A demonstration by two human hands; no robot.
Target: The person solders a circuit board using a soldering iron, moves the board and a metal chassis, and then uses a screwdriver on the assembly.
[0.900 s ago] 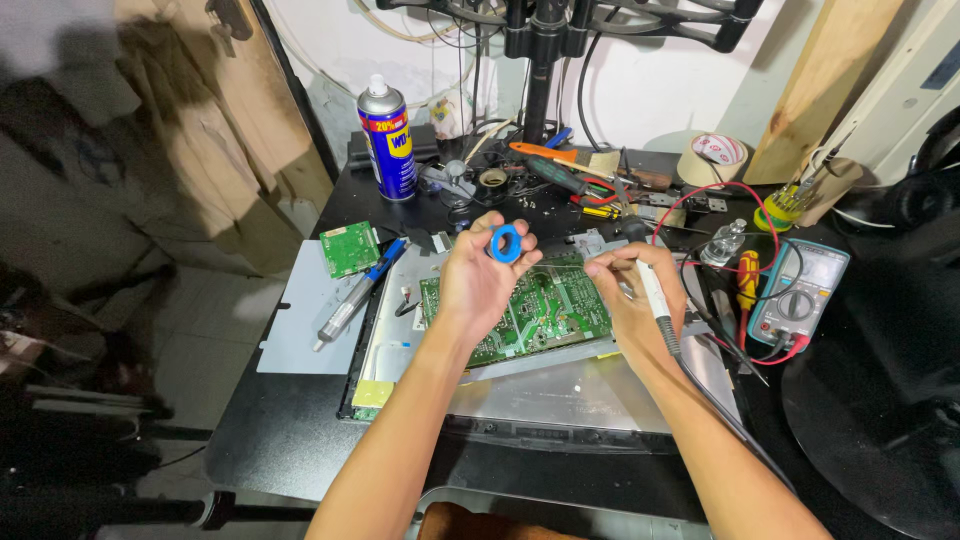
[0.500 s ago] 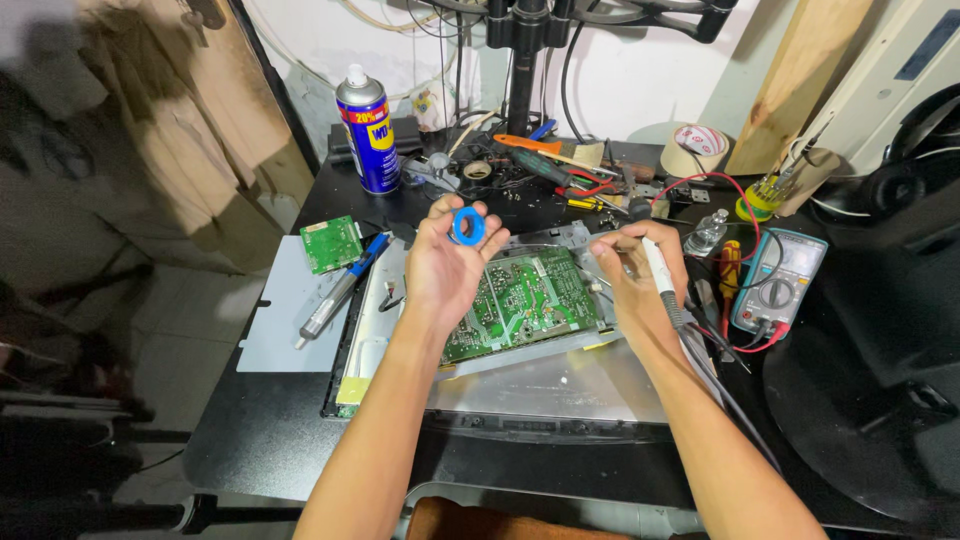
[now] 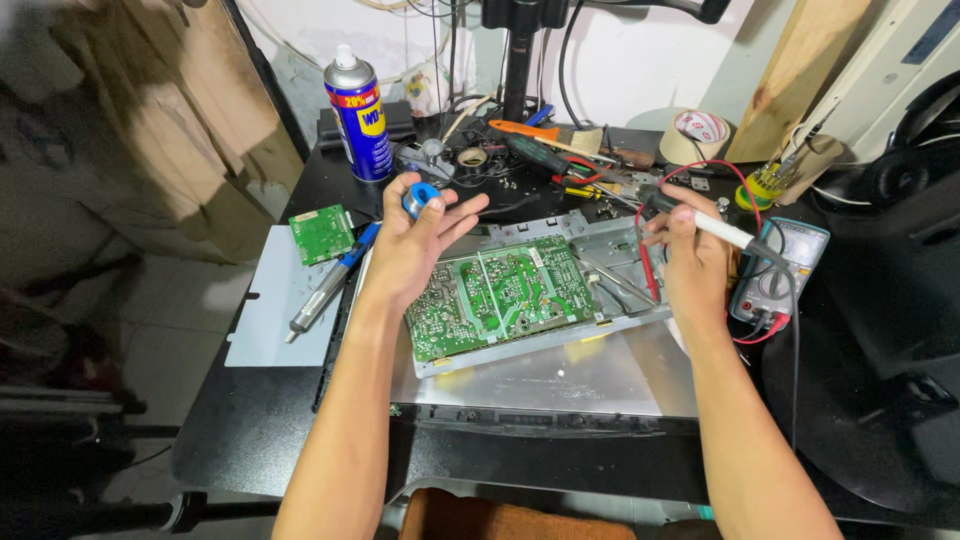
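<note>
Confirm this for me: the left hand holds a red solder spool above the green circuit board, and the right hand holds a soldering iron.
Wrong in one respect: the solder spool in the left hand is blue, not red, as the head view shows. It is above the green circuit board, and the right hand holds a soldering iron.

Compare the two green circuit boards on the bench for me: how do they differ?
The large circuit board lies in a metal chassis between the hands; the small circuit board lies apart at the left, on a grey sheet.
The large one is a wide rectangle showing pale solder traces; the small one is nearly square and much smaller.
The left hand, holding a blue solder spool, overlaps the large board's edge; nothing touches the small one.
Both are green and lie flat.
</note>
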